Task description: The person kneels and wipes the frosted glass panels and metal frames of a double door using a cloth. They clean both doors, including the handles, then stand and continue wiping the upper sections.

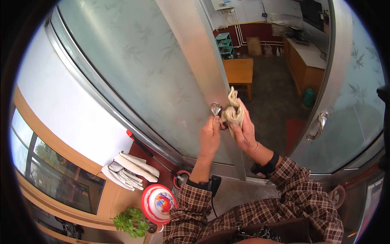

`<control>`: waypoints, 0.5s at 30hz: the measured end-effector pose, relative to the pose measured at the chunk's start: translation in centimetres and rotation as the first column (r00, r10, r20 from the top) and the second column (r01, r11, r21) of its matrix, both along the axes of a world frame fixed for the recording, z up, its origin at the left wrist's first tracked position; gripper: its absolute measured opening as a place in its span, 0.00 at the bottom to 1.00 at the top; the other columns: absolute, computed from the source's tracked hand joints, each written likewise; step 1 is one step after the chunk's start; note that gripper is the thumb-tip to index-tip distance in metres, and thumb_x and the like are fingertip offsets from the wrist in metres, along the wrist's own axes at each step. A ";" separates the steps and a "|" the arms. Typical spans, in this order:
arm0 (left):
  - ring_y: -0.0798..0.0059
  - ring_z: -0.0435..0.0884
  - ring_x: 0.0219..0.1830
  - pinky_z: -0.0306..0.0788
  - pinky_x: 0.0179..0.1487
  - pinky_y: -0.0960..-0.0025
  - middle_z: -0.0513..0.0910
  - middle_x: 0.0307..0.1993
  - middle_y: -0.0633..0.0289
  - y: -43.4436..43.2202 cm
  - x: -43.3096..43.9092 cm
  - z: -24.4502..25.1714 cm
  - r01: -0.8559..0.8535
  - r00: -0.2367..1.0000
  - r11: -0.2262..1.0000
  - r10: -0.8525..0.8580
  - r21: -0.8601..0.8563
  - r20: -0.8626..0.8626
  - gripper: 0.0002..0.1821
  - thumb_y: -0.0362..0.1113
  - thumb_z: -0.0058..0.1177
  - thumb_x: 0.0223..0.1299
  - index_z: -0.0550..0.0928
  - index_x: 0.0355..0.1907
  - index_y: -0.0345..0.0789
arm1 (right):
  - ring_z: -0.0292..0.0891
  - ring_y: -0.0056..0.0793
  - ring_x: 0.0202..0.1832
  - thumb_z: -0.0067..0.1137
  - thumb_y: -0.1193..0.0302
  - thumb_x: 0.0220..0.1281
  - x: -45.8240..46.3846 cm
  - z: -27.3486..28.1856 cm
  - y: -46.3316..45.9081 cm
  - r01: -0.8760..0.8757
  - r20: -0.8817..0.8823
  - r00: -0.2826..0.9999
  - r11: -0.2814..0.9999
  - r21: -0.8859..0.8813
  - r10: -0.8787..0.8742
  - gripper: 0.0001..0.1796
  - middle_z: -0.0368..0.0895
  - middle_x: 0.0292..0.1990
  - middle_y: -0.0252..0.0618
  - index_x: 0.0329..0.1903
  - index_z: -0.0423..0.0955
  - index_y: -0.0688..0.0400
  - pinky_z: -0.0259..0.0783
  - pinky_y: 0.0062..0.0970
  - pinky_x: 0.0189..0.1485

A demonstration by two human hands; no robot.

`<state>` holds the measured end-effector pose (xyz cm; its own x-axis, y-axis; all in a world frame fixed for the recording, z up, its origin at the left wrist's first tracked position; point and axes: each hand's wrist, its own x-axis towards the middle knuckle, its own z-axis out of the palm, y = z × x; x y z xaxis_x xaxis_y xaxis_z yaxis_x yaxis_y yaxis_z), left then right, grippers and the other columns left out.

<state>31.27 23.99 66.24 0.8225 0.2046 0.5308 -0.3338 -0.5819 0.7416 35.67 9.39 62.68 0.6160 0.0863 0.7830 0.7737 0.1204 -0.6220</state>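
Observation:
My left hand [210, 137] is closed around the metal handle [215, 109] of a frosted-glass sliding door [152, 67], whose wide metal frame runs down in front of me. Just right of it, my right hand [245, 131] holds a crumpled beige cloth [234, 113] against the edge of the frame, close to the handle. The cloth covers part of the frame edge and of my fingers. A second door panel at the right bears a curved metal handle [318, 126], apart from both hands.
Between the door panels a room shows a wooden table [239, 68], a teal rack [225, 44] and a counter [307, 55]. At lower left are hanging cloths [131, 169], a mop handle [152, 155], a red-rimmed basin [147, 204] and a green potted plant [131, 221].

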 end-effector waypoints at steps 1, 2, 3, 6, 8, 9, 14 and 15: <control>0.63 0.80 0.25 0.71 0.32 0.62 0.81 0.23 0.59 0.1 0.1 0.0 0.004 0.999 1.000 -0.004 0.017 0.040 0.21 0.47 0.40 0.79 0.78 0.33 0.36 | 0.57 0.49 0.74 0.48 0.76 0.67 0.6 1.0 0.4 -0.014 -0.007 1.000 1.000 -0.007 0.014 0.29 0.56 0.75 0.56 0.70 0.61 0.70 0.54 0.35 0.75; 0.61 0.80 0.25 0.71 0.32 0.62 0.81 0.23 0.58 0.1 0.2 -0.1 0.003 0.998 1.000 -0.005 0.031 0.064 0.22 0.48 0.40 0.79 0.78 0.33 0.36 | 0.61 0.47 0.71 0.49 0.75 0.67 0.7 1.5 0.9 -0.044 -0.027 0.999 0.997 0.065 0.046 0.29 0.60 0.73 0.56 0.69 0.62 0.70 0.56 0.35 0.73; 0.60 0.79 0.25 0.71 0.32 0.61 0.81 0.23 0.58 0.0 0.3 -0.1 0.003 0.996 0.999 -0.007 0.046 0.087 0.22 0.49 0.40 0.79 0.78 0.34 0.36 | 0.62 0.46 0.70 0.49 0.74 0.67 0.9 1.8 1.1 -0.008 0.043 0.999 0.998 0.063 0.005 0.29 0.61 0.73 0.55 0.69 0.63 0.70 0.56 0.36 0.72; 0.57 0.80 0.25 0.71 0.32 0.60 0.81 0.23 0.57 -0.2 0.2 -0.3 0.029 0.997 1.000 -0.030 0.011 0.064 0.22 0.50 0.40 0.79 0.78 0.33 0.36 | 0.66 0.44 0.67 0.50 0.74 0.68 1.1 1.6 1.3 0.066 0.132 0.989 0.997 0.037 -0.070 0.28 0.64 0.71 0.54 0.69 0.64 0.69 0.58 0.37 0.70; 0.54 0.80 0.26 0.71 0.32 0.58 0.81 0.24 0.56 -0.3 0.2 -0.3 -0.001 0.999 1.000 0.000 0.024 0.046 0.22 0.49 0.39 0.79 0.78 0.34 0.36 | 0.67 0.43 0.65 0.50 0.73 0.68 1.2 1.2 1.3 0.073 0.129 0.988 0.996 0.047 -0.078 0.28 0.65 0.71 0.54 0.68 0.65 0.69 0.58 0.37 0.69; 0.53 0.80 0.27 0.71 0.32 0.58 0.81 0.24 0.55 -0.3 0.2 -0.4 -0.005 0.999 1.000 0.004 0.031 0.043 0.22 0.49 0.39 0.79 0.78 0.34 0.36 | 0.67 0.44 0.65 0.50 0.73 0.68 1.3 1.0 1.3 0.095 0.125 0.987 0.995 0.038 -0.099 0.27 0.65 0.70 0.54 0.68 0.65 0.69 0.58 0.37 0.69; 0.49 0.80 0.28 0.71 0.33 0.55 0.81 0.25 0.53 -0.1 0.6 -0.3 0.007 0.998 0.997 -0.012 0.080 0.056 0.22 0.50 0.37 0.79 0.78 0.37 0.37 | 0.65 0.49 0.67 0.49 0.73 0.67 0.8 1.1 1.5 0.159 0.148 0.976 0.987 0.021 -0.160 0.27 0.64 0.71 0.57 0.67 0.66 0.68 0.56 0.39 0.70; 0.48 0.80 0.29 0.71 0.33 0.55 0.81 0.25 0.52 -0.1 0.6 -0.2 0.034 0.997 0.997 -0.039 0.073 0.072 0.22 0.50 0.37 0.79 0.78 0.38 0.37 | 0.64 0.50 0.68 0.49 0.73 0.67 0.4 1.5 1.5 0.158 0.175 0.971 0.986 0.052 -0.165 0.27 0.63 0.71 0.57 0.67 0.66 0.68 0.55 0.40 0.71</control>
